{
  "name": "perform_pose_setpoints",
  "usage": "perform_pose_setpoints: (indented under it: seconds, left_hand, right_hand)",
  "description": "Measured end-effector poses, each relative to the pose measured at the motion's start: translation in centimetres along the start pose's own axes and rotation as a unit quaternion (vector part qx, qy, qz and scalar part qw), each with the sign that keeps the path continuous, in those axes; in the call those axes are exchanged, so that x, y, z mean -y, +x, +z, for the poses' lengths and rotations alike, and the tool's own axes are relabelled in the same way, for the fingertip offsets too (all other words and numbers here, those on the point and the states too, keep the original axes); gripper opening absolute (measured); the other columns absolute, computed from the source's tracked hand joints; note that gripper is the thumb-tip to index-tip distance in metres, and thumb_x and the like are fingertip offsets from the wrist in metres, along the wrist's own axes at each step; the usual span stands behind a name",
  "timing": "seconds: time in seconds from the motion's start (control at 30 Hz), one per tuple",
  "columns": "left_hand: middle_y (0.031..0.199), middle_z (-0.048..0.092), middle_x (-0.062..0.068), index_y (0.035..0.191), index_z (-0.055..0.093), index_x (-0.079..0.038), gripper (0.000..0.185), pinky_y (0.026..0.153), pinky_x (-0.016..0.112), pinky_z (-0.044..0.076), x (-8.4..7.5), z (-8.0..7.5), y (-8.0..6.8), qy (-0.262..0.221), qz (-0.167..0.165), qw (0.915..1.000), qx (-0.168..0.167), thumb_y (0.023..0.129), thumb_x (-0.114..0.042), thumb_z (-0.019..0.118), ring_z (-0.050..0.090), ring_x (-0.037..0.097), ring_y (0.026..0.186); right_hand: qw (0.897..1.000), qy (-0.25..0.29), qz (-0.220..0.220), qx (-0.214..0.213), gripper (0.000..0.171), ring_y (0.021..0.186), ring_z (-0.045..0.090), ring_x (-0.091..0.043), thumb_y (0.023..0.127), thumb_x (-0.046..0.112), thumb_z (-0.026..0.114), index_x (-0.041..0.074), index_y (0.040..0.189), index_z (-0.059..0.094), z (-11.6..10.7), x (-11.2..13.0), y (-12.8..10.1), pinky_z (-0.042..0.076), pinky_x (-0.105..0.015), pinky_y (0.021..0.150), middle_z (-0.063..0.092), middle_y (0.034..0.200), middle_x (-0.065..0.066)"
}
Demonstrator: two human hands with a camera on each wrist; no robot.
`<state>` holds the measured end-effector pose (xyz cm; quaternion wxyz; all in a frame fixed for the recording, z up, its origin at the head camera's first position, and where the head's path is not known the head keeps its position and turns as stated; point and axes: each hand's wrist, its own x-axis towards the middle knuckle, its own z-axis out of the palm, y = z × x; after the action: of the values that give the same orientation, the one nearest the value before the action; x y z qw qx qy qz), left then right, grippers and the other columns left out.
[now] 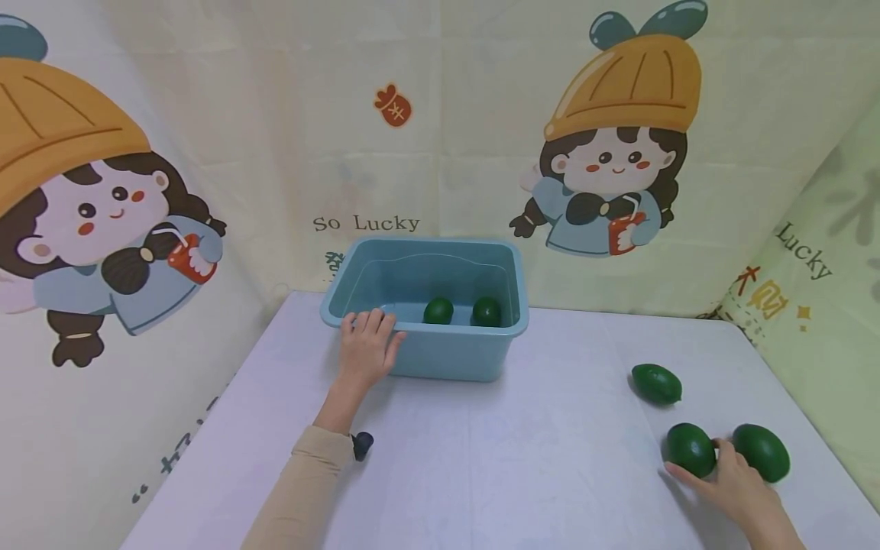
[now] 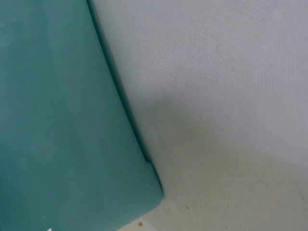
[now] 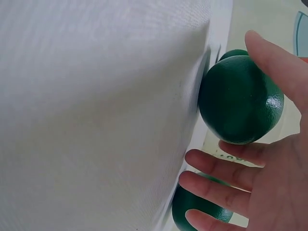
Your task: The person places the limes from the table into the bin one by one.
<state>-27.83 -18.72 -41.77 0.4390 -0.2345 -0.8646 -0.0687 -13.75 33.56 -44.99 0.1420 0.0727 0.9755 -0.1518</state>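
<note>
A white tabletop (image 1: 522, 458) carries a blue plastic tub (image 1: 440, 359), the landmark here, set toward the far edge with two dark green avocado-shaped fruits lying inside it, one (image 1: 438, 311) just left of the other (image 1: 486, 312). The left hand (image 1: 366, 353) rests on the tub's near left corner, fingers lying over the rim in a loose hold. Well to the right of the tub and nearer the person, three more green fruits lie on the tabletop. The farthest (image 1: 657, 383) lies apart from the other two, its long axis slanting across the tabletop. The right hand (image 1: 739, 481) reaches between the nearer pair, fingers spread and lightly curved against the left one (image 1: 690, 449), not closed round it; the right one (image 1: 761, 452) sits just beside the hand, its long axis slanting like the farthest one's. The right hand is much the nearer to these loose fruits, and the tub lies up and left from them.
</note>
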Motion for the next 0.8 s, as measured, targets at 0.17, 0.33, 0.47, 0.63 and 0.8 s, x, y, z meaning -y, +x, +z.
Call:
perform_pose_setpoints:
  seconds: [0.17, 0.33, 0.47, 0.63, 0.8]
  left_hand:
    - [0.088, 0.047, 0.011, 0.098, 0.053, -0.006, 0.046, 0.080, 0.048, 0.030, -0.01, 0.02, -0.03, 0.000, 0.001, 1.0000, -0.005, 0.099, -0.043, 0.025, 0.042, 0.028, 0.081]
    - [0.088, 0.047, 0.011, 0.098, 0.053, -0.005, 0.046, 0.079, 0.048, 0.030, -0.03, -0.04, -0.04, -0.003, 0.000, 1.0000, -0.002, 0.099, -0.042, 0.025, 0.042, 0.029, 0.081]
    - [0.088, 0.047, 0.011, 0.098, 0.053, -0.006, 0.047, 0.080, 0.048, 0.030, -0.01, 0.01, -0.10, -0.002, 0.000, 1.0000, 0.001, 0.099, -0.042, 0.024, 0.042, 0.029, 0.081]
    - [0.089, 0.046, 0.011, 0.098, 0.052, -0.006, 0.047, 0.080, 0.048, 0.030, 0.00, 0.13, -0.16, -0.001, 0.001, 1.0000, 0.000, 0.099, -0.042, 0.024, 0.042, 0.029, 0.082]
    - [0.088, 0.046, 0.011, 0.098, 0.052, -0.006, 0.046, 0.081, 0.048, 0.030, 0.00, 0.25, -0.18, -0.001, 0.002, 1.0000, -0.004, 0.099, -0.042, 0.024, 0.042, 0.028, 0.082]
  right_hand:
    - [1.000, 0.000, -0.002, -0.006, 0.101, 0.097, 0.044, -0.059, 0.081, 0.062, 0.053, -0.026, 0.118, 0.021, 0.15, -0.05, 0.08, 0.041, -0.059, 0.068, 0.034, 0.110, -0.049]
    - [1.000, -0.001, -0.002, -0.007, 0.100, 0.096, 0.044, -0.059, 0.080, 0.062, 0.053, -0.026, 0.117, 0.022, 0.14, -0.01, 0.10, 0.041, -0.059, 0.068, 0.036, 0.108, -0.049]
    - [1.000, -0.002, -0.004, -0.004, 0.100, 0.094, 0.046, -0.058, 0.080, 0.062, 0.053, -0.026, 0.117, 0.022, 0.09, 0.06, 0.08, 0.042, -0.057, 0.066, 0.037, 0.107, -0.048]
    - [1.000, -0.004, -0.004, -0.004, 0.101, 0.094, 0.046, -0.058, 0.080, 0.062, 0.053, -0.027, 0.116, 0.022, 0.15, 0.03, 0.15, 0.042, -0.059, 0.067, 0.035, 0.108, -0.049]
    - [1.000, -0.001, -0.013, -0.009, 0.099, 0.094, 0.046, -0.058, 0.082, 0.061, 0.052, -0.027, 0.116, 0.022, 0.35, -0.26, 0.34, 0.041, -0.060, 0.068, 0.034, 0.108, -0.049]
